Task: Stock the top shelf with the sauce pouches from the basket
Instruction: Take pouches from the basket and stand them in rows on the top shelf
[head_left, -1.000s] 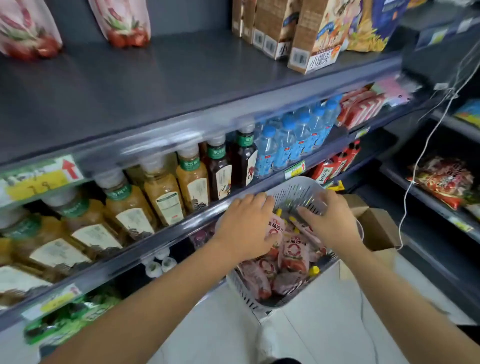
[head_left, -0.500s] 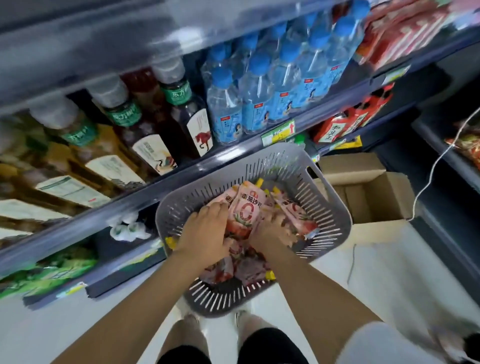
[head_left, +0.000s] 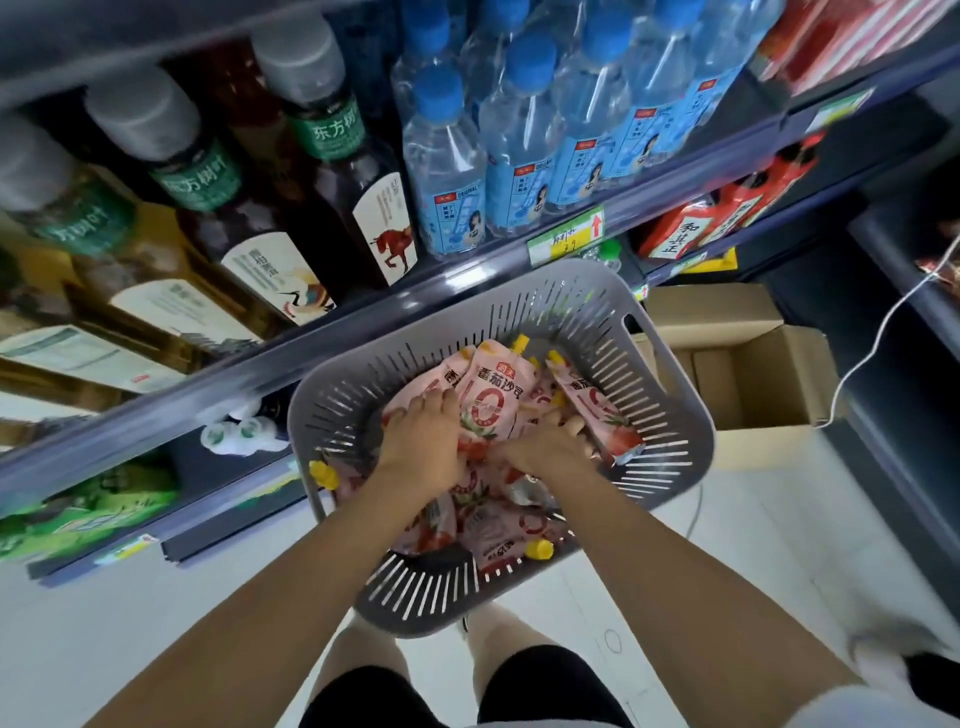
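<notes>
the sauce pouches (head_left: 496, 410) lie heaped in the grey basket (head_left: 670, 410), below the shelf of water bottles (head_left: 452, 166) and left of an open cardboard box (head_left: 753, 374). the left hand (head_left: 423, 447) has its grip curled over the far pouches. the right hand (head_left: 545, 449), just beside it, is clamped on pouches too.

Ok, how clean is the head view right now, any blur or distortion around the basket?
Head view: the basket and sauce pouches at centre read sharp, printed labels legible; the tea bottles at far left smear with motion blur; the wide lens fans the water bottles outward; light is even, no hard shadows.
</notes>
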